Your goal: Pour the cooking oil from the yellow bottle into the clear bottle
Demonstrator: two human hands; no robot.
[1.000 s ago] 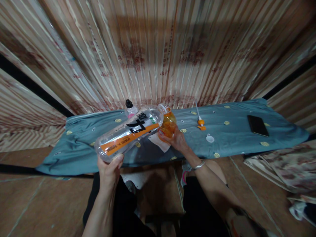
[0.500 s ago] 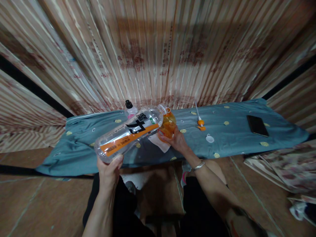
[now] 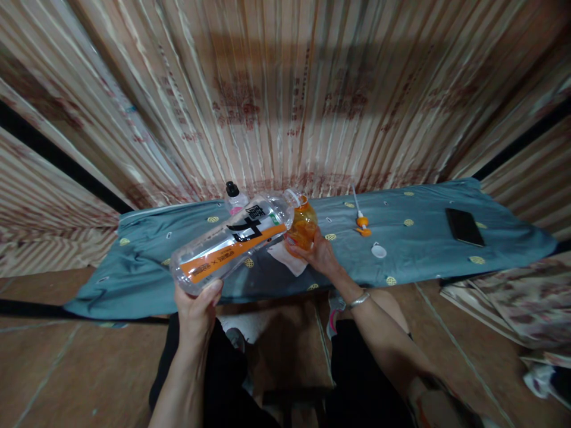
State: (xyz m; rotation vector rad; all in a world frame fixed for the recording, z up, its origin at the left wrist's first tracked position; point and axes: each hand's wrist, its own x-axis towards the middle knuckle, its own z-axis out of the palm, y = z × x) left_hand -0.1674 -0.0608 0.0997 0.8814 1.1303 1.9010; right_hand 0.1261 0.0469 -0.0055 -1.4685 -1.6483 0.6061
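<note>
My left hand (image 3: 197,303) grips the base of a large clear plastic bottle (image 3: 236,238) with an orange and black label. The bottle is tilted, its neck pointing right at the mouth of an orange bottle (image 3: 302,224). Wrapped round that orange bottle is my right hand (image 3: 322,252), with a silver bracelet at the wrist. Whether liquid flows between the two mouths I cannot make out. Under the bottles lies a white cloth or tissue (image 3: 292,260). To the right rest an orange pump top (image 3: 363,223) with a clear tube and a white cap (image 3: 379,251).
A small bottle with a black cap (image 3: 234,193) stands behind the large bottle. A dark phone-like slab (image 3: 464,226) lies at the right of the teal cloth-covered table (image 3: 428,249). A patterned curtain (image 3: 285,89) hangs behind, with black poles at both sides.
Almost nothing differs. Both hands hold the bottles mouth to mouth as before, with only a very slight shift in position.
</note>
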